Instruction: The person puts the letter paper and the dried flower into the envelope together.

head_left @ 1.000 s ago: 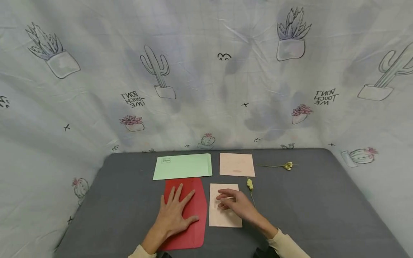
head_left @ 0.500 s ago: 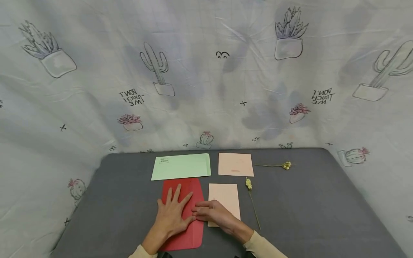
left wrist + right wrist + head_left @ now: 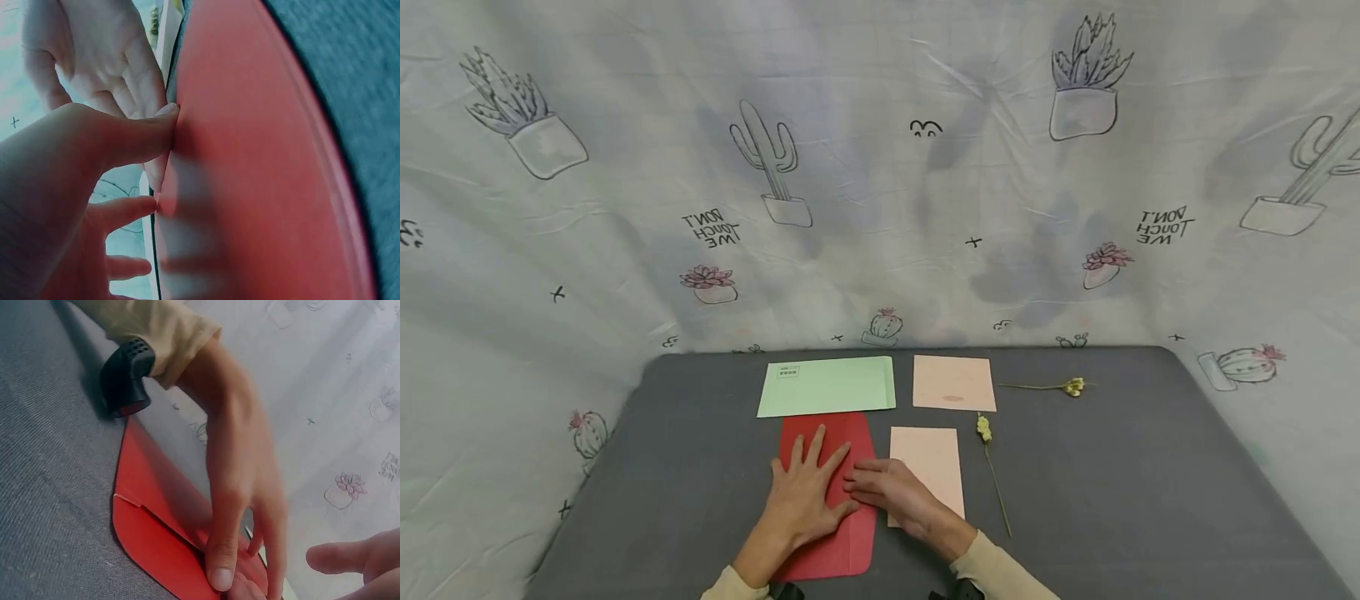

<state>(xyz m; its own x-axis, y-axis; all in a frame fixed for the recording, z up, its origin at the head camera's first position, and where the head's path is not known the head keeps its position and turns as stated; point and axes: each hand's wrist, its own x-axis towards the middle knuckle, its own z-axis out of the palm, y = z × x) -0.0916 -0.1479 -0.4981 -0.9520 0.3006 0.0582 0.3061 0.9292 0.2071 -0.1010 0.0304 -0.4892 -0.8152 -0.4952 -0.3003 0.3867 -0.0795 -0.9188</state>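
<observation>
A red paper envelope lies on the grey table with its flap side to the right. My left hand rests on it, fingers spread and straight. The right hand reaches in from the right over a peach card, fingers fairly straight and together. Its fingertips are at the right part of the envelope, close beside the left thumb. In the left wrist view, the right hand shows behind the left thumb. The right wrist view has the left hand on the envelope, near its flap fold.
A pale green envelope lies behind the red one, with another peach card to its right. One dried yellow flower lies beside the nearer card, a second farther back. A cactus-print cloth hangs behind the table.
My right hand has moved left and down from above the nearer peach card to the red envelope. The left hand has stayed on the envelope.
</observation>
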